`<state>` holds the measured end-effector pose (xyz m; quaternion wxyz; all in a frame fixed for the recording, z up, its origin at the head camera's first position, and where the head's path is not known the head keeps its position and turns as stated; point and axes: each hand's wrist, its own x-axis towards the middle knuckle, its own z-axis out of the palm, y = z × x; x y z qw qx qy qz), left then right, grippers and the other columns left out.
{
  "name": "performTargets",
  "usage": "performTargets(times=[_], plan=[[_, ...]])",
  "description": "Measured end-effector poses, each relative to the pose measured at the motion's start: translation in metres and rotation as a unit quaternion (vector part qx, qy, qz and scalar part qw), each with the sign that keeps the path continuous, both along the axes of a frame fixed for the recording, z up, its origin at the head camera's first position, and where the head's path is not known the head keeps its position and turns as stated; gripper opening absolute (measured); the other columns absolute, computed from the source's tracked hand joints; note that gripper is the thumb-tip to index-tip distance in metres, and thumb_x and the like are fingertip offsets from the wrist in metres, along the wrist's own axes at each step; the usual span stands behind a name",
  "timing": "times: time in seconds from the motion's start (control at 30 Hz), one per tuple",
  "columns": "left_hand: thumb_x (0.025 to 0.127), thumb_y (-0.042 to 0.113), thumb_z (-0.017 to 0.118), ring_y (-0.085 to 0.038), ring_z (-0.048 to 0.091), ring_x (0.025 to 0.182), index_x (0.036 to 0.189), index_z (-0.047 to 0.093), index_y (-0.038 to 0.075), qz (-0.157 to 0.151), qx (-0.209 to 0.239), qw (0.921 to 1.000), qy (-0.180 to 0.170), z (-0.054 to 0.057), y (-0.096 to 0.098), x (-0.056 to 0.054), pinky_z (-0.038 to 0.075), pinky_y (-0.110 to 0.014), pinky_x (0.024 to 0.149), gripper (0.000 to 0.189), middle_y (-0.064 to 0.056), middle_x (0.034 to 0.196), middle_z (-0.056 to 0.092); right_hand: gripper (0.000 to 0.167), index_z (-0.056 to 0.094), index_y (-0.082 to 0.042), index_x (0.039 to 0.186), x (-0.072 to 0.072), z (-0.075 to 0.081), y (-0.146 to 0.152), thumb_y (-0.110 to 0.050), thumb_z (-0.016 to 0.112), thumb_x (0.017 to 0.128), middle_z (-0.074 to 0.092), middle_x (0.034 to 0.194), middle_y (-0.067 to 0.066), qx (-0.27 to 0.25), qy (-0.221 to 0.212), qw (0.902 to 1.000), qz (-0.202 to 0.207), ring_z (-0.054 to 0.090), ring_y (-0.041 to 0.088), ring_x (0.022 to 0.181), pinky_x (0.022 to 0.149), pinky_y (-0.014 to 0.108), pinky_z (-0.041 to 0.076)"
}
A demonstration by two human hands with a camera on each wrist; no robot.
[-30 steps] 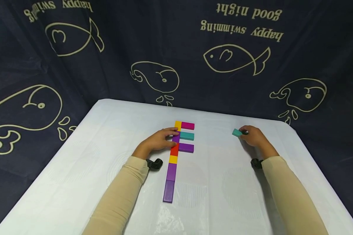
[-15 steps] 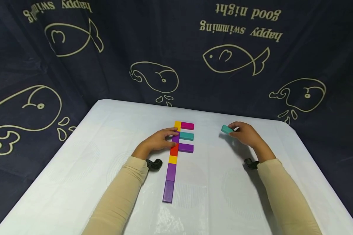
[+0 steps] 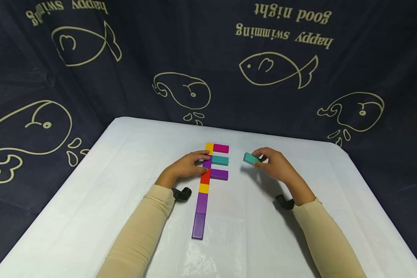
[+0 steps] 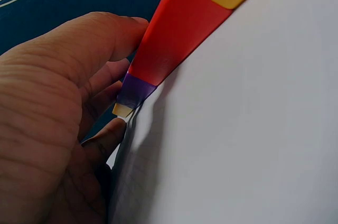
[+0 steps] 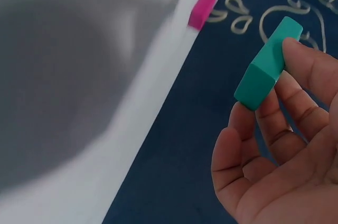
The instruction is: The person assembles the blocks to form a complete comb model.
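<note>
My right hand [image 3: 277, 165] pinches a teal block [image 3: 249, 158] between thumb and fingertips, raised over the table with its shadow below. In the right wrist view the thumb presses one side of this block and the fingers the other. My left hand [image 3: 185, 166] rests at a column of flat blocks. Its fingertips touch the left side near the purple block [image 3: 207, 163], while the thumb lies against the red block [image 4: 177, 31]. Three blocks stick out rightward from the column: magenta [image 3: 221, 148], teal [image 3: 220, 160] and purple [image 3: 219, 175].
Toward me the column continues with a yellow block [image 3: 204, 188] and two purple blocks, the nearest purple block [image 3: 198, 226] at its end. A yellow block [image 3: 210, 147] forms the far end. Behind the white table [image 3: 142, 135] hangs a dark printed cloth [image 3: 222, 108].
My right hand has moved left, lifting the teal block from the right side of the table toward the column. The left hand stays where it was.
</note>
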<state>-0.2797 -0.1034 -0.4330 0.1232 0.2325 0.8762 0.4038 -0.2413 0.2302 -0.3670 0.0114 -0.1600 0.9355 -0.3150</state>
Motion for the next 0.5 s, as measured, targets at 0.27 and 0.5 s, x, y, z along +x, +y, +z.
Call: performTargets(times=[0.27,0.5], plan=[[0.091,0.026,0.071,-0.021,0.027,0.146,0.140,0.059,0.019,0.000,-0.002,1.0000,-0.001,0.000,0.001,0.000,0.026,-0.047,0.117,0.051,0.006,0.156,0.037,0.025,0.068,-0.009,0.114,0.018,-0.003,-0.026,-0.008,0.072,0.089,0.066,0.111,0.006,-0.011,0.007,0.9988,0.047,0.059,0.027,0.098,0.072,0.036,0.051],[0.091,0.025,0.071,-0.023,0.026,0.147,0.140,0.059,0.017,-0.007,-0.001,1.0000,0.004,-0.001,0.001,-0.001,0.025,-0.048,0.118,0.052,0.005,0.157,0.036,0.025,0.069,-0.009,0.112,0.027,-0.008,-0.042,-0.008,0.074,0.088,0.066,0.109,0.002,-0.006,0.006,0.9970,0.077,0.060,0.023,0.095,0.070,0.034,0.051]])
